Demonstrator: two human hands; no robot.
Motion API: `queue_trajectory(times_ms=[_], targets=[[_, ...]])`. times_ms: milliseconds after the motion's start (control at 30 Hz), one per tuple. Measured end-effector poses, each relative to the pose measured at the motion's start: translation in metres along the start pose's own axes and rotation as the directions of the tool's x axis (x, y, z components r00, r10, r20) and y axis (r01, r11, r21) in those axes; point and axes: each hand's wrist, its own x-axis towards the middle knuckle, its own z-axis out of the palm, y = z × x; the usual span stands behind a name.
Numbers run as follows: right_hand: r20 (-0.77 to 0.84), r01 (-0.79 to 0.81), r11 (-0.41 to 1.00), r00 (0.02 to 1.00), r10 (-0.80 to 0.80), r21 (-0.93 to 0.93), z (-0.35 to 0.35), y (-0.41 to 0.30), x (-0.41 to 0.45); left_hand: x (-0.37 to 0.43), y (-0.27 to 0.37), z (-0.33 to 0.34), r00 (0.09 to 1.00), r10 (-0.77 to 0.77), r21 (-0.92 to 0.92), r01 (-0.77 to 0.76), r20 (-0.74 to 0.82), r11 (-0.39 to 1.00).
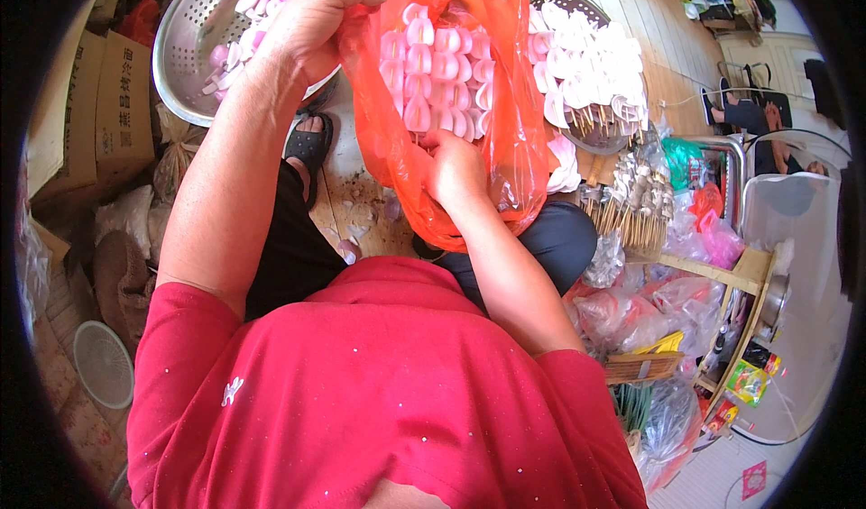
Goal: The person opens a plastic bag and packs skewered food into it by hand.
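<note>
A red plastic bag (379, 123) hangs open in front of me. Its upper left rim is pinched by my left hand (312, 25). Inside the bag lie several rows of skewered onion pieces (433, 69), pale pink and white. My right hand (457, 167) reaches into the bag and is closed around the lower stick ends of these skewers; its fingertips are partly hidden. To the left stands a perforated metal colander (183, 56) with loose onion pieces (233, 56). More onion skewers (588, 63) are heaped on the right, over a perforated metal bowl (558, 0).
Greyish skewers (632, 198) lie on the right beside a wooden shelf (737, 272) with plastic bags (629, 313). Cardboard boxes (111, 103) line the left side. Onion scraps (352, 242) litter the floor near my sandal (312, 147). A seated person (758, 120) is at the far right.
</note>
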Motion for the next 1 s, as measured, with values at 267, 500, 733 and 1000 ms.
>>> queue_trajectory(times_ms=[267, 500, 733, 1000], targets=[[0.067, -0.181, 0.921, 0.983, 0.168, 0.344, 0.025, 0.024, 0.007, 0.002, 0.000, -0.005, 1.000, 0.017, 0.004, -0.017, 0.003, 1.000], [0.035, -0.295, 0.824, 0.947, 0.319, 0.483, -0.003, 0.030, 0.001, -0.009, 0.004, 0.015, 0.995, 0.055, 0.007, -0.054, -0.083, 0.999], [-0.061, -0.340, 0.925, 0.933, 0.354, 0.169, -0.034, 0.046, 0.013, -0.010, 0.006, 0.016, 0.999, 0.006, 0.036, -0.004, -0.052, 0.999], [-0.187, 0.010, 1.000, 0.982, -0.011, -0.008, -0.026, 0.001, 0.002, -0.001, 0.000, 0.005, 0.999, 0.052, 0.010, -0.052, -0.012, 0.999]])
